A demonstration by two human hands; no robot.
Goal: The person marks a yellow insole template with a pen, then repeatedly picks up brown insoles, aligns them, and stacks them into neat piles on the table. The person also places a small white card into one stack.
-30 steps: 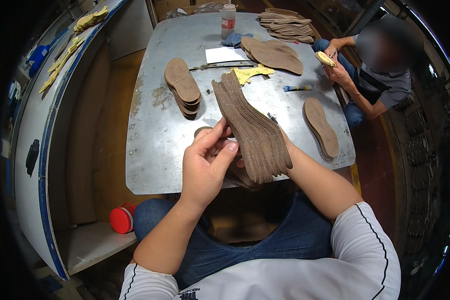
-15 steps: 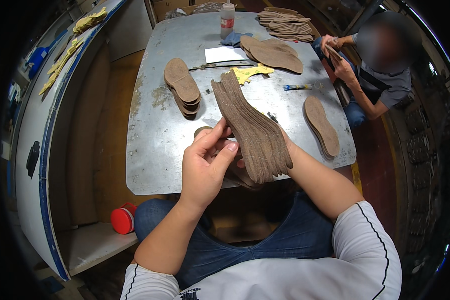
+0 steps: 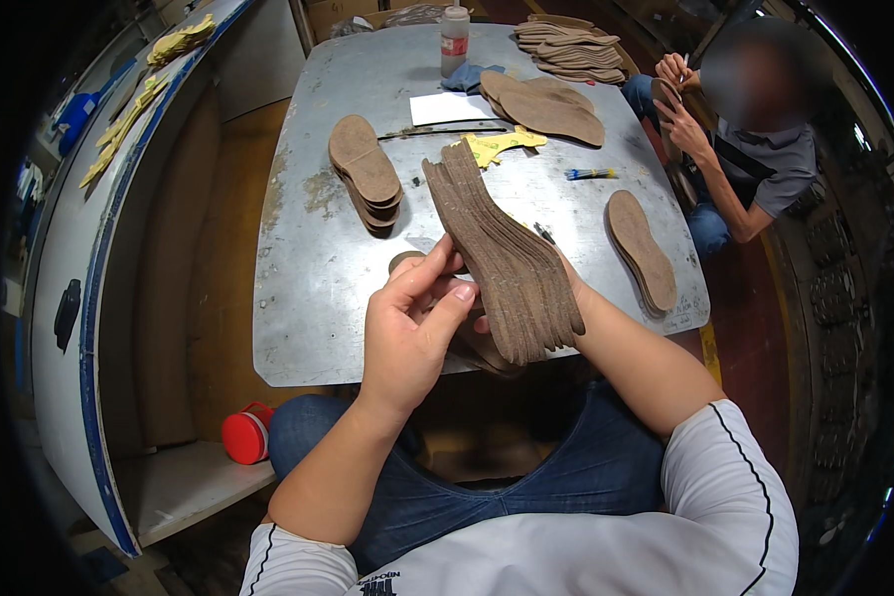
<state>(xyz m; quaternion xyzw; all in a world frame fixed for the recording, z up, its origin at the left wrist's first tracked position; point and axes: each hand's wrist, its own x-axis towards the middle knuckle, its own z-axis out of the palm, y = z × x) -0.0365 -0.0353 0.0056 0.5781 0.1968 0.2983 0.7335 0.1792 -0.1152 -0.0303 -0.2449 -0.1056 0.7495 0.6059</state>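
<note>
Head view: my part-hidden right hand is clasping stacked insoles, likely light, bendable, best gripped mid-length; my half-curled left hand is touching them, pinch unclear.

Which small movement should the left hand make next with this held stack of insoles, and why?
Perhaps the left hand should gently even up the near end of the insole stack: the layers there look slightly uneven, and its fingers are right beside the stack's left edge.
</note>
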